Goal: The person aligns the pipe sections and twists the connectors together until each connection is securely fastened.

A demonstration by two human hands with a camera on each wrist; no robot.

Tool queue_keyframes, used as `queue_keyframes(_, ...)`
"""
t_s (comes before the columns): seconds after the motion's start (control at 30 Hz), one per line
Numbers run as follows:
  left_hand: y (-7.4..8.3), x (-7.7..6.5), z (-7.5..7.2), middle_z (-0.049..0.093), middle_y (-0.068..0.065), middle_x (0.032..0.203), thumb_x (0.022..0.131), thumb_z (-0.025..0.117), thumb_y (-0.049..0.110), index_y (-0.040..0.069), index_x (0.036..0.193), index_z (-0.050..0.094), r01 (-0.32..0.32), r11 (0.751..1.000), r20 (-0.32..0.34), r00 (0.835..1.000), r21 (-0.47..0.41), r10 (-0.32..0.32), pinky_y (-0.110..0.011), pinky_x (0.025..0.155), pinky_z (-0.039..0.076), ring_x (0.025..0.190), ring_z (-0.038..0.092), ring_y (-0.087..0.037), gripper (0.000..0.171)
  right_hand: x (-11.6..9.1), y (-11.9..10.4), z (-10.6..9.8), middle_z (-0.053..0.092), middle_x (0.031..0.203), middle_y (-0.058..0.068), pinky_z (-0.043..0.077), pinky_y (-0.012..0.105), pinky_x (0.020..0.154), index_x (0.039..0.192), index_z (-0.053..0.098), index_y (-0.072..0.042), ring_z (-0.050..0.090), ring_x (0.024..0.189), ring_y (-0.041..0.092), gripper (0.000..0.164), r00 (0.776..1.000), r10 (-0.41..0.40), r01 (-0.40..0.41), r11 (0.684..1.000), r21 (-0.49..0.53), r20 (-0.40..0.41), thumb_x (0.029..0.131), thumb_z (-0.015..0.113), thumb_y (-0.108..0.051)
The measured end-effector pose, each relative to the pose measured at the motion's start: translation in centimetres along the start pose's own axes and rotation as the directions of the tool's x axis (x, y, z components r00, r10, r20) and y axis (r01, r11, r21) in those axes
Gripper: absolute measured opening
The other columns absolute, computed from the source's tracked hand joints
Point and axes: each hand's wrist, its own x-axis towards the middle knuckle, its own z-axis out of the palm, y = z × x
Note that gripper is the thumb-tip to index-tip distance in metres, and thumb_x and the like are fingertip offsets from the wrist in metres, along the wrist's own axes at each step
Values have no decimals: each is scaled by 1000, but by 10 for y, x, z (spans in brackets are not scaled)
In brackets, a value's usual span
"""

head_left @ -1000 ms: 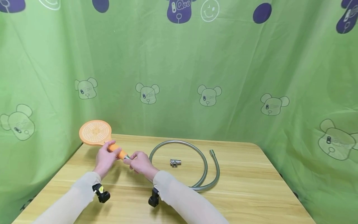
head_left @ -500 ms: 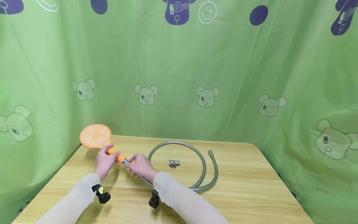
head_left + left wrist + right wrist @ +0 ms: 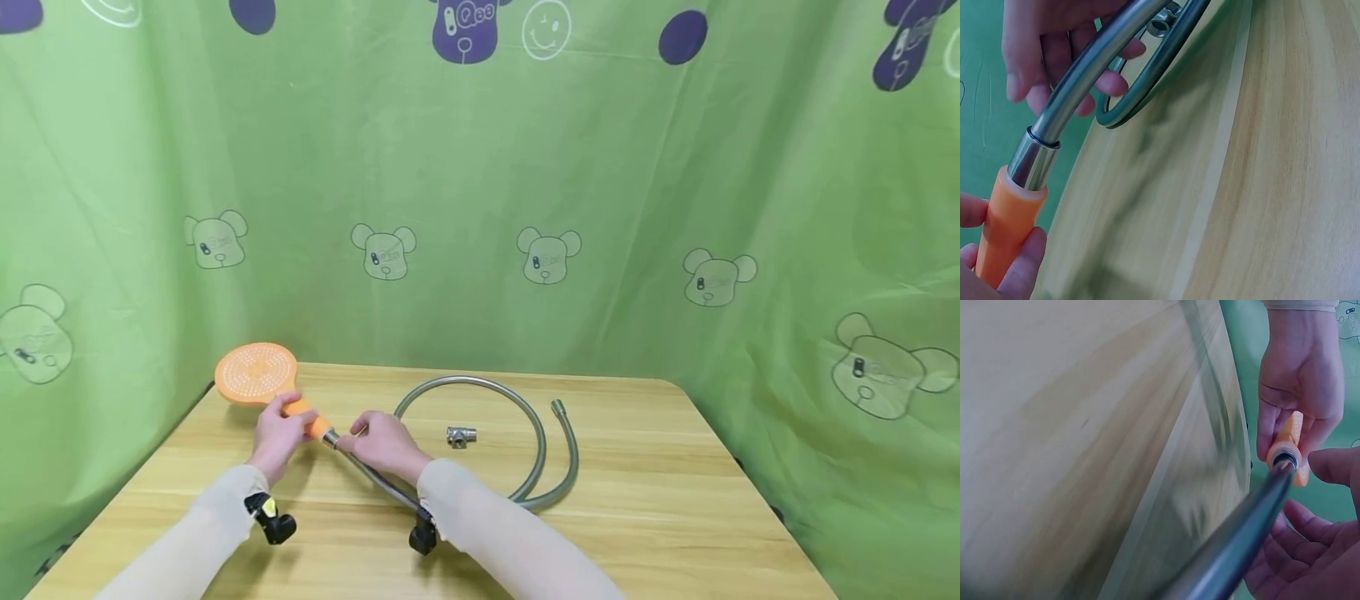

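Note:
An orange shower head (image 3: 257, 373) is held up at the left of the table, its perforated face showing. My left hand (image 3: 276, 433) grips its orange handle (image 3: 1009, 228) between thumb and fingers. A metal hose nut (image 3: 1034, 161) sits at the handle's end, in line with it, and the grey shower hose (image 3: 378, 479) runs from it down to the right. Beside the hose, just behind the nut, is my right hand (image 3: 386, 446). Its thumb and fingers (image 3: 1307, 522) are spread apart with the hose passing by them, not pinched.
The hose loops on the wooden table (image 3: 637, 500), its free end fitting (image 3: 557, 407) pointing to the back. Inside the loop lies a small metal tee valve (image 3: 461, 437). A green patterned curtain (image 3: 465, 325) hangs behind and at both sides.
The shower head has come down a little in view. My right hand has loosened from the nut and shifted slightly right and down, so the nut and hose now show.

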Motion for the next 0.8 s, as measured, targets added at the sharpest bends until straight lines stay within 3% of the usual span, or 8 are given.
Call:
queue_keyframes(0.23, -6, 4, 0, 42, -32, 140, 94, 62, 3, -5, 151, 35, 13, 999, 0, 1000, 51, -13, -19, 68, 59, 80, 62, -11, 63, -2, 8, -8, 63, 88, -7, 50, 26, 72, 101, 69, -17, 57, 79, 10, 26, 1000, 6, -6, 1000, -13, 2, 89, 74, -40)
queue_keyframes(0.6, -8, 4, 3, 45, -31, 136, 92, 66, 7, -6, 145, 43, 36, 990, -32, 999, 139, -32, -20, 62, 58, 69, 61, -9, 60, -5, 18, -14, 64, 87, -6, 51, 26, 70, 99, 69, -16, 58, 78, 10, 23, 1000, -10, 10, 1000, -15, 6, 90, 73, -37)
queue_keyframes(0.8, -13, 6, 3, 42, -34, 138, 92, 64, 5, -8, 143, 43, 49, 994, -19, 999, 100, -48, -19, 61, 58, 66, 61, -7, 57, -8, 22, -17, 64, 89, -6, 52, 28, 73, 98, 68, -16, 58, 80, 11, 23, 1000, 1, -1, 1000, -3, -4, 89, 74, -37)
